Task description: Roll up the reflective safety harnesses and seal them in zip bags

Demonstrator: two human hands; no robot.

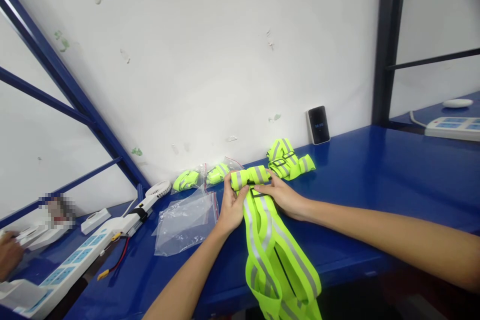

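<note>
My left hand (232, 208) and my right hand (283, 195) both grip a folded end of a fluorescent yellow-green reflective safety vest (275, 265). Its grey-striped straps hang over the front edge of the blue table (348, 170). Just beyond my right hand lies a second folded vest (288, 160) with a black buckle. Two more vests sit inside clear plastic bags (185, 180) by the wall. An empty clear zip bag (185, 223) lies left of my left hand.
A white power strip (63, 265) and a small white fan (152, 199) lie at left, near a red-and-black wire (120, 252). A co-worker's hand (9, 255) shows at the far left edge. A dark power bank (318, 125) leans on the white wall. Blue shelf posts rise at left.
</note>
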